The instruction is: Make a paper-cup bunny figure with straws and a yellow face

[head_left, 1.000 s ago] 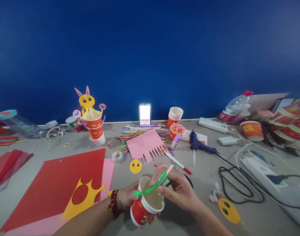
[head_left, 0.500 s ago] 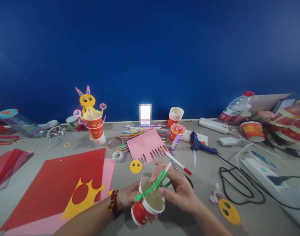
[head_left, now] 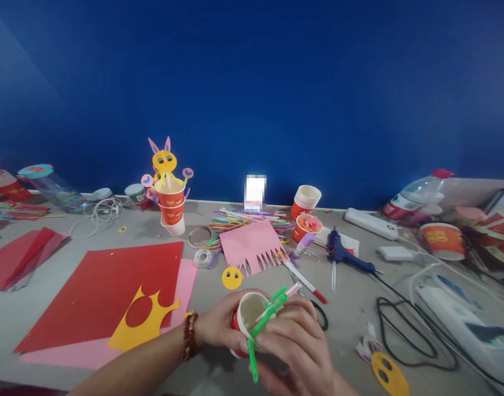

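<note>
1. Deep-blue plain wall (head_left: 252, 99) is standing behind a grey desk (head_left: 346, 305).
2. One large red paper sheet (head_left: 95, 297) is lying flat on the desk, left of the cup.
3. The right hand (head_left: 297, 333) is resting with bent fingers at the cup's right side, partly covering its mouth; I cannot tell whether those fingers are pinching a straw.
4. The left hand (head_left: 222, 322) is clasping the cup's left side, so both hands are working close together.
5. A red paper cup with a white rim (head_left: 247, 308) is sitting between the hands, its mouth facing the camera.
6. A bent green plastic straw (head_left: 270, 315) is crossing that mouth, its longer part running from lower left to upper right, nearer the right hand.
7. A pale pink-and-white straw (head_left: 294, 289) is jutting out beside the green one's upper end.
</note>
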